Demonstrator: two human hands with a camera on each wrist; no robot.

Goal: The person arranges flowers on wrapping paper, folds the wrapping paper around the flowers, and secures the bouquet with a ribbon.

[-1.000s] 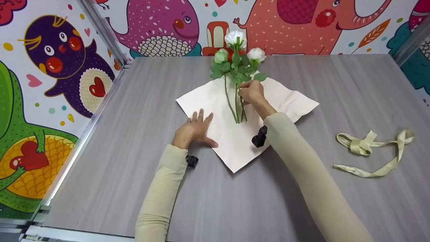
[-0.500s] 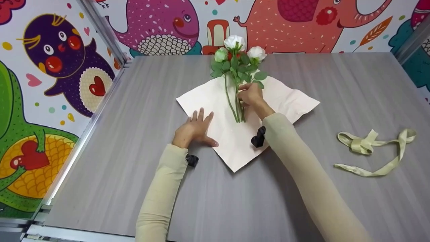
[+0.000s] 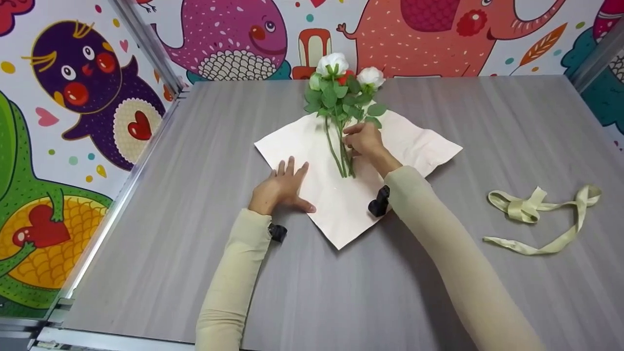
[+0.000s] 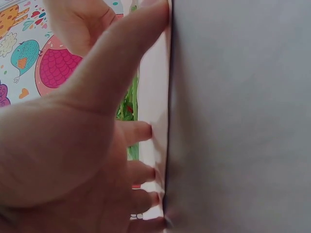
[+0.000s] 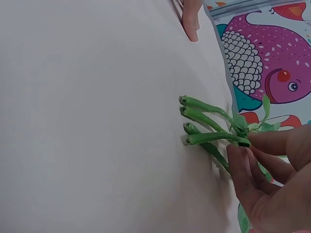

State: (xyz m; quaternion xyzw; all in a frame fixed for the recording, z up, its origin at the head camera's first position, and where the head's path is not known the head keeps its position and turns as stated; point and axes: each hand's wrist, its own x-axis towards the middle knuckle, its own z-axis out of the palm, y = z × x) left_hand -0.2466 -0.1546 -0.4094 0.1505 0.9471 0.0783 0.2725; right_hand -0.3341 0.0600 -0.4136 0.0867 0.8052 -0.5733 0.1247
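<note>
A pale pink sheet of wrapping paper [image 3: 336, 214] lies on the table with one corner toward me. Across its upper part lie several rose stems, bearing a white rose [image 3: 333, 64], a second white rose [image 3: 370, 77], a pale green-white rose [image 3: 315, 82] and a partly hidden red rose [image 3: 346, 76]. My right hand [image 3: 366, 139] pinches a rose stem [image 5: 214, 138] between thumb and fingers; the other stem ends [image 5: 197, 114] lie beside it in the right wrist view. My left hand [image 3: 282, 191] rests with spread fingers on the paper's left edge, fingertips touching it in the left wrist view.
A pale green ribbon [image 3: 524, 209] lies loosely looped on the right of the grey table [image 3: 161, 243]. Painted wall panels [image 3: 234, 39] stand at the back and left, with a metal rail [image 3: 107, 214] along the left edge.
The upper white rose has moved down and then left, and now overlaps the pale green-white rose. My right hand has shifted slightly down and left. My left hand stays in place.
</note>
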